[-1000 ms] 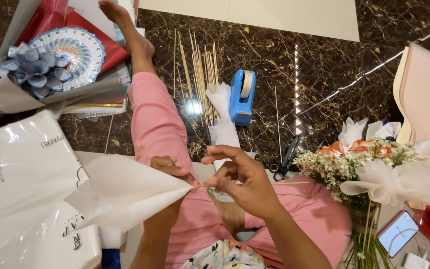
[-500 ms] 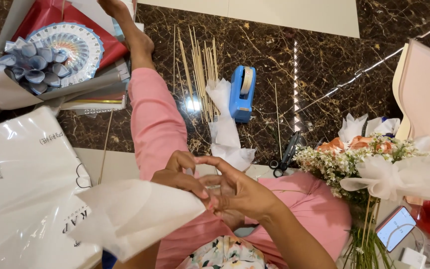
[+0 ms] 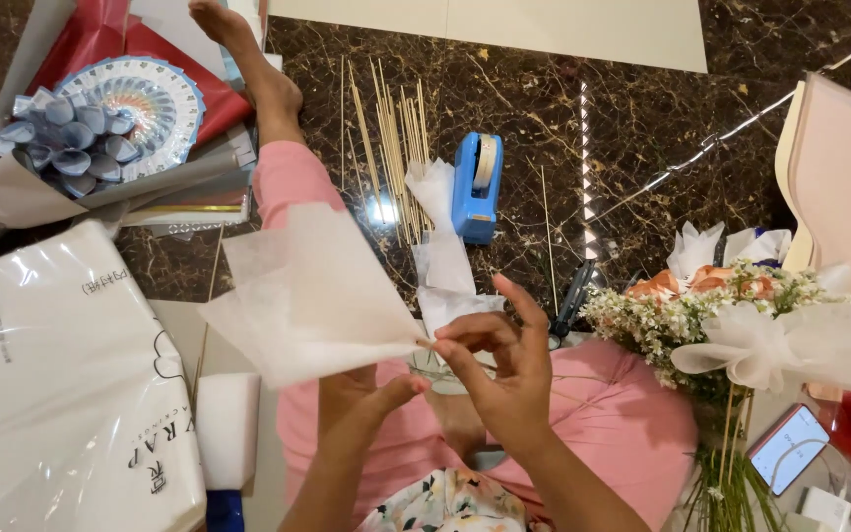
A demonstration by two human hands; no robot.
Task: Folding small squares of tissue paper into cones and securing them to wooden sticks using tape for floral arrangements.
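A sheet of thin white tissue paper [image 3: 312, 296] fans out to the upper left above my pink-trousered legs. My right hand [image 3: 499, 369] pinches its gathered corner between thumb and fingers at the centre. My left hand [image 3: 371, 394] sits just below the sheet, thumb reaching up toward the same pinched corner. More crumpled white tissue [image 3: 442, 256] lies on the dark marble floor beyond my hands.
Wooden skewers [image 3: 396, 148] and a blue tape dispenser [image 3: 478, 187] lie ahead. Scissors [image 3: 573, 296] rest beside a flower bouquet [image 3: 731, 315] at right. A blue paper bouquet [image 3: 100, 128] and clear-wrapped paper packs [image 3: 51, 394] are at left. A phone [image 3: 788, 448] lies lower right.
The tissue sheet has swung from the lower left up over my left leg. My hands, joined half a second ago, now sit slightly apart, with the right one pinching the corner.
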